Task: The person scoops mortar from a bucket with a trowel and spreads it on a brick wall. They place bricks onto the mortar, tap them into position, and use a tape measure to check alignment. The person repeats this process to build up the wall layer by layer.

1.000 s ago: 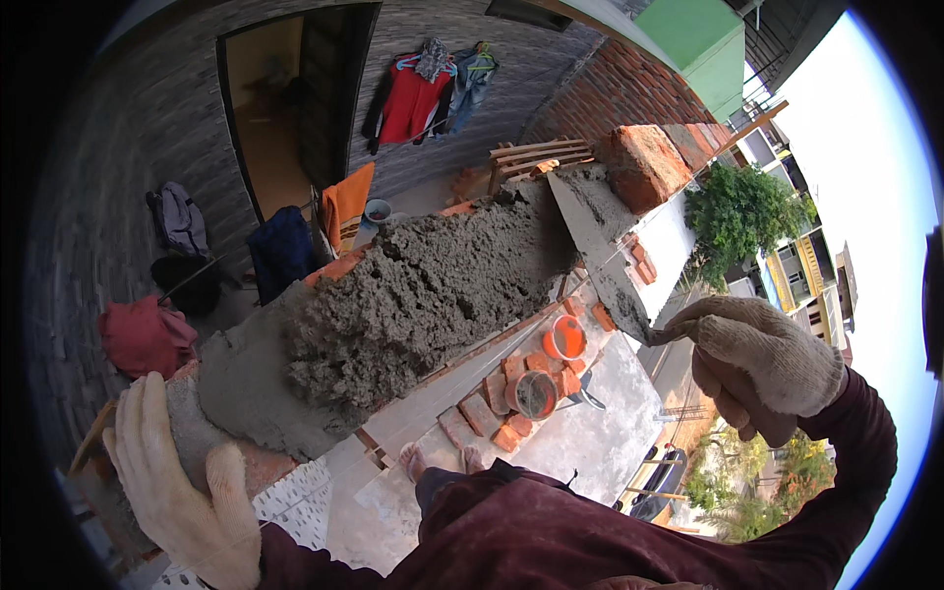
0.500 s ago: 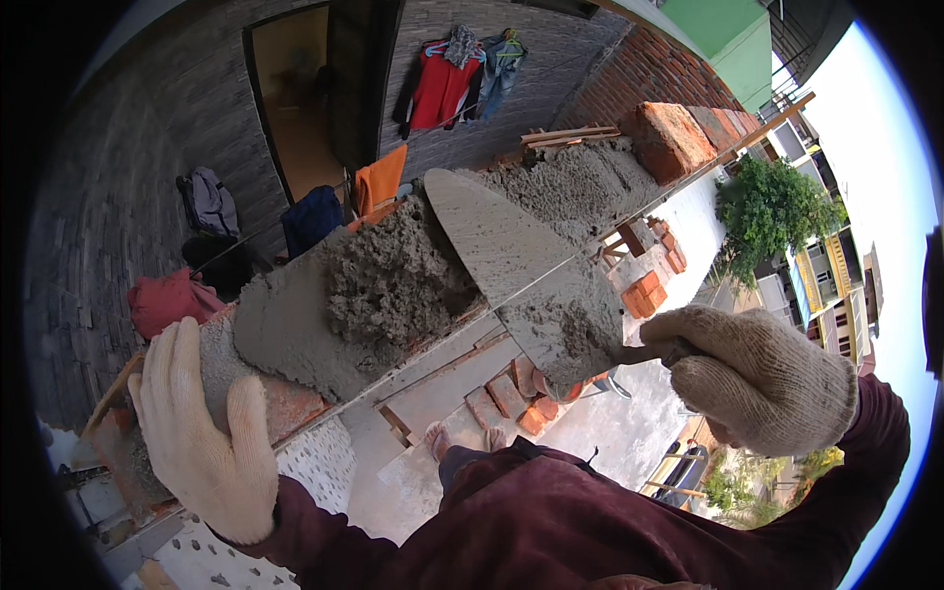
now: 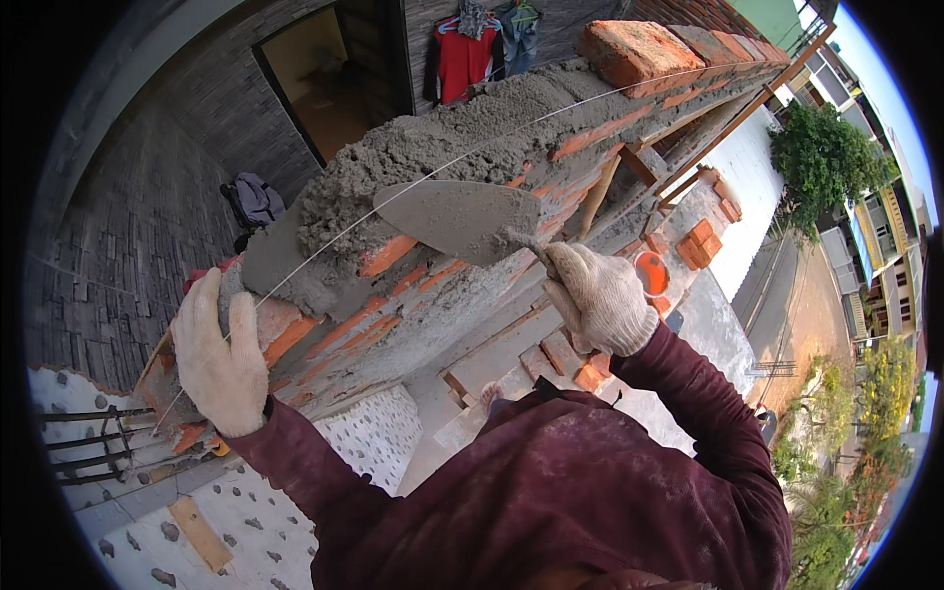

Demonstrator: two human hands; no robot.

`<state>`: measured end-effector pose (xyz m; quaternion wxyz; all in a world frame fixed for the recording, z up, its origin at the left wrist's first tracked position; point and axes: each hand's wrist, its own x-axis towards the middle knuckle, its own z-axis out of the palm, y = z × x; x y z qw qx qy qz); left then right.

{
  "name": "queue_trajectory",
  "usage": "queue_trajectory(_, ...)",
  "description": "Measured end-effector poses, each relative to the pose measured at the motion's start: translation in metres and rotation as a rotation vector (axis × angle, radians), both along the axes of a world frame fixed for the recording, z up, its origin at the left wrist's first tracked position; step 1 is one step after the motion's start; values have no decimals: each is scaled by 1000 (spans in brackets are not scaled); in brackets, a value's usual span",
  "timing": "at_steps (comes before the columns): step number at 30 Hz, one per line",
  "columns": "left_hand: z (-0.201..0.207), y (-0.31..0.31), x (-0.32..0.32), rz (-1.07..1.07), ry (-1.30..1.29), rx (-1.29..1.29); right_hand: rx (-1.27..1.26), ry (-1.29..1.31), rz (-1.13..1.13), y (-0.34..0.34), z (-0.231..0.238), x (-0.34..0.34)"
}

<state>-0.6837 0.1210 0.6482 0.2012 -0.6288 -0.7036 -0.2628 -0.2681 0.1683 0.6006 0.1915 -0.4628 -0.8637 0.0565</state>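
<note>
My left hand [image 3: 221,359], in a cream knit glove, is open over the near left end of a brick wall [image 3: 388,258], fingers stretched out. My right hand [image 3: 602,297], gloved alike, is closed round the handle of a trowel [image 3: 457,218]. The mortar-smeared blade is at the wall's near side, just below the top edge. Thick grey mortar [image 3: 393,157] covers the wall top, lumpy in the middle and smoother near my left hand. A thin string [image 3: 536,120] runs along the wall and crosses in front of the blade tip.
Red bricks [image 3: 644,57] stand in a row on the wall's far end. Lower down are loose bricks [image 3: 700,244] and an orange bucket [image 3: 651,273]. Steel bars [image 3: 90,442] jut out at left. Behind the wall are a doorway [image 3: 315,84], hanging clothes and a backpack [image 3: 258,200].
My right hand has come in leftward, taking the trowel from across the mortar on top to the wall's near side. My left hand stays at the wall's end. The view has shifted.
</note>
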Motion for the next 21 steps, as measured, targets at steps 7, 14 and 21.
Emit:
queue_trajectory(7,2,-1,12,48,-63,-30,135,103,-94,52,-10,98)
queue_trajectory(14,-2,1,10,60,-180,-109,117,392,-295,20,-53,188)
queue_trajectory(21,2,-5,14,238,-6,-72,-516,-47,-794,-81,-213,361)
